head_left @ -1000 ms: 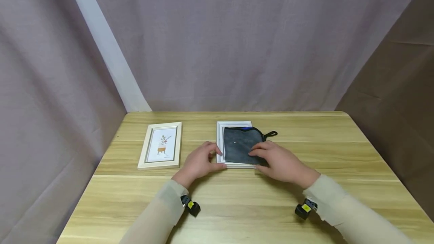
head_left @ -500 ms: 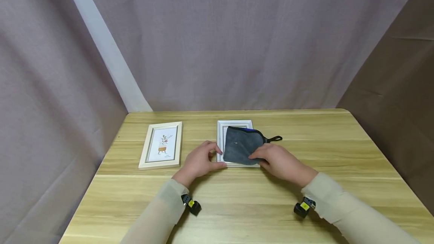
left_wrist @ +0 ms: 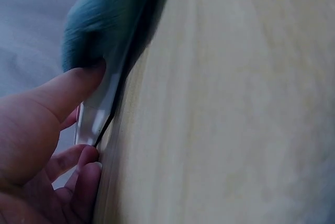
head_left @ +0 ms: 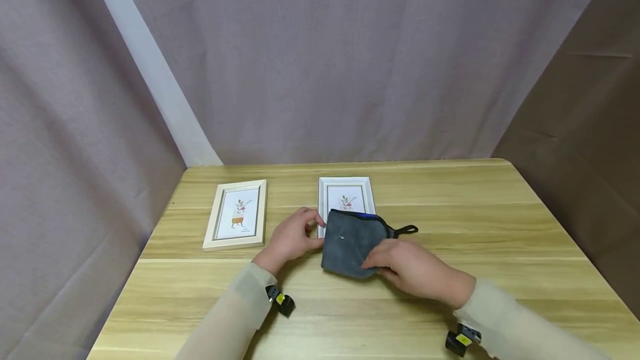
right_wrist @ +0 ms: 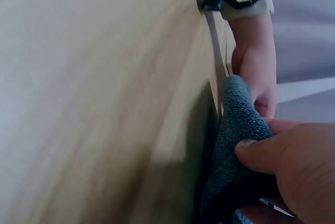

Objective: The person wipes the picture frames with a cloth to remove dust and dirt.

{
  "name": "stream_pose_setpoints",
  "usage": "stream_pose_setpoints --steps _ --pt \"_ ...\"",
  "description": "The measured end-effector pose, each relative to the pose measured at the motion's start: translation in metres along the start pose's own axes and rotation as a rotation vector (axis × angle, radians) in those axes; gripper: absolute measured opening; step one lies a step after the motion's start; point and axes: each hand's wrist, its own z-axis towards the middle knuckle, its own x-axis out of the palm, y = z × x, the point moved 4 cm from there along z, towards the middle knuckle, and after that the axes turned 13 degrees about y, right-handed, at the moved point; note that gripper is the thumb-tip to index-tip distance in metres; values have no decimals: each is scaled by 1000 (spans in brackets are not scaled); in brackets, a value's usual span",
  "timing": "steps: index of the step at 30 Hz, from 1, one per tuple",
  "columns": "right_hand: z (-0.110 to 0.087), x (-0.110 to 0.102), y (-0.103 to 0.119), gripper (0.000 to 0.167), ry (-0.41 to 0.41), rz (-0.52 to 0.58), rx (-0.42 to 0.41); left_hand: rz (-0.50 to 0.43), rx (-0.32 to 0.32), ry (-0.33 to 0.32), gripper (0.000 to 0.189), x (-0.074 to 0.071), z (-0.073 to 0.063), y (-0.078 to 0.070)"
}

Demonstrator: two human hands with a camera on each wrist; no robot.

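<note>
A white picture frame (head_left: 345, 181) lies flat on the table, its upper picture showing. My left hand (head_left: 295, 233) grips its left edge near the front corner; in the left wrist view the thumb presses the frame's side (left_wrist: 94, 119), fingers curled at the corner. A grey, fuzzy cleaning cloth (head_left: 345, 246) with black trim and a hanging loop covers the frame's lower part and overhangs its front edge. My right hand (head_left: 407, 268) pinches this cloth at its right side. The right wrist view shows the thumb on top of the folded cloth (right_wrist: 241, 114).
A cream picture frame (head_left: 262, 210) with a plant drawing lies to the left of my left hand. Both stand on a wooden table (head_left: 475, 210), with a grey curtain (head_left: 325, 71) behind its far edge.
My right hand has taken hold of the cloth and drawn it towards me over the frame, which uncovers the upper picture. The left hand has stayed at the frame's corner.
</note>
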Motion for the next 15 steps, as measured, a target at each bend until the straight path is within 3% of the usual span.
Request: stream_pose_setpoints --steps 5,9,15 --pt "-5 3 16 36 51 49 -44 -5 1 -6 32 0 0 0" --pt "-9 7 29 33 95 81 -129 -14 -7 0 32 0 -1 -1" --pt "-15 15 45 29 138 61 -232 -8 -17 17 36 0 -3 -2"
